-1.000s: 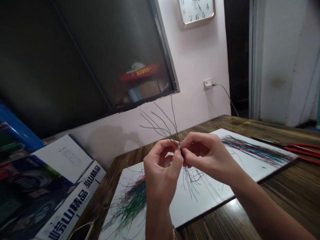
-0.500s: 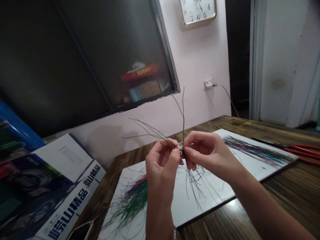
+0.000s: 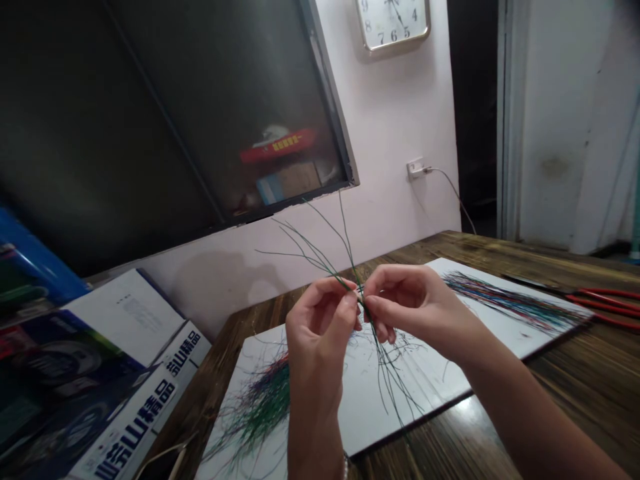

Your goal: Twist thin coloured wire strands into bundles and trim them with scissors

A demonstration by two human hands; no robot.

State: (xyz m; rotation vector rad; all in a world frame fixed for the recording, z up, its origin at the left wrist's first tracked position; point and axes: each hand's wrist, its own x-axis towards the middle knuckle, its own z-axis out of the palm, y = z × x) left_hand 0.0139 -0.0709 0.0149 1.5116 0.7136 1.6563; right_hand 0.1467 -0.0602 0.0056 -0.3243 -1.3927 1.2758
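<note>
Both my hands are raised above a white board (image 3: 440, 373) on a wooden table. My left hand (image 3: 323, 327) and my right hand (image 3: 407, 303) pinch the same small bundle of thin green wires (image 3: 320, 250) where the fingertips meet. The wire ends fan up and to the left above the fingers, and more ends hang down below them over the board. A pile of green, blue and red wires (image 3: 263, 403) lies on the board at the left. Another spread of coloured wires (image 3: 505, 300) lies at the board's right end.
Red-handled pliers (image 3: 597, 297) lie on the table at the far right. Printed boxes (image 3: 100, 387) are stacked at the left edge. A dark window, a wall clock (image 3: 393, 23) and a socket with a cable (image 3: 417, 167) are on the wall behind.
The upright wire ends have swung back to lean left, and the hanging ends have shifted right. Both hands stay pinched together at almost the same spot.
</note>
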